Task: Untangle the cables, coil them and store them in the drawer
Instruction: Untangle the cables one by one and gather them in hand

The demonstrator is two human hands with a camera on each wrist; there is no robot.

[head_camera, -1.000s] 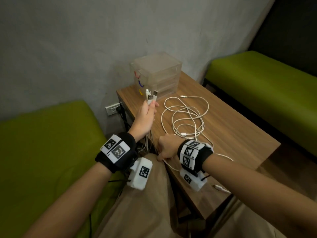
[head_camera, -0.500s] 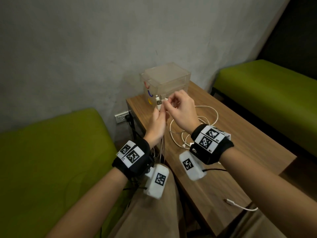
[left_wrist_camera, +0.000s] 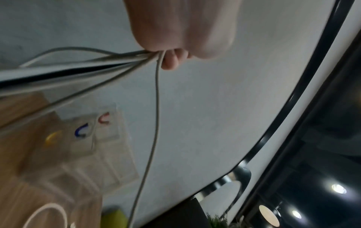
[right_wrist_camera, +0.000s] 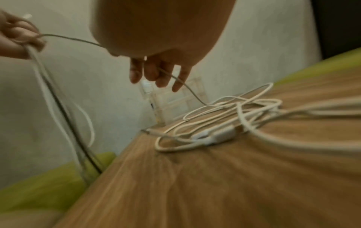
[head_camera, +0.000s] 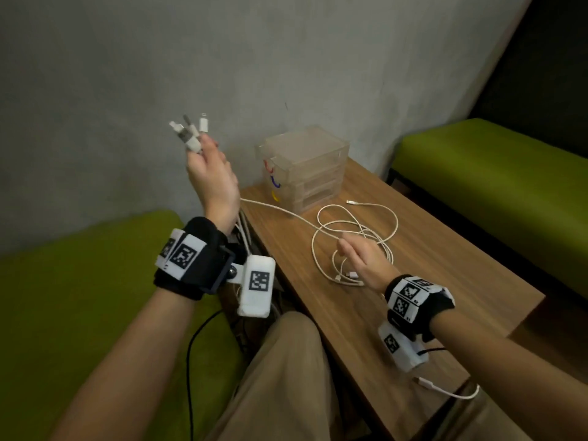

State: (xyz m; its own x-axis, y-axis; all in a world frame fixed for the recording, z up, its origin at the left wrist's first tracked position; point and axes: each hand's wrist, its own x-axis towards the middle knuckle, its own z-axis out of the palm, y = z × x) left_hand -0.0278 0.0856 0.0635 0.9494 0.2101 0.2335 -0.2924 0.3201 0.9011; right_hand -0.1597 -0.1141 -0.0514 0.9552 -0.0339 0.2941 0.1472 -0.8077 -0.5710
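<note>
My left hand (head_camera: 210,173) is raised left of the table and grips several white cable ends, their connectors (head_camera: 191,135) sticking up above the fingers. In the left wrist view the strands (left_wrist_camera: 117,61) fan out from that fist (left_wrist_camera: 181,30). One strand runs down to the tangled white cables (head_camera: 353,237) on the wooden table (head_camera: 461,281). My right hand (head_camera: 362,259) hovers over the tangle with loose fingers (right_wrist_camera: 152,74); that strand passes between them without being pinched. The clear drawer unit (head_camera: 305,167) stands at the table's far corner, drawers closed.
A loose cable end (head_camera: 445,389) hangs over the table's near edge by my right wrist. Green benches sit to the left (head_camera: 79,297) and far right (head_camera: 509,186). A grey wall rises right behind the drawer unit. My knee (head_camera: 286,377) is against the table's left side.
My left hand has lifted up and to the left with the connectors. My right hand has left the connectors and dropped to the tangle on the table.
</note>
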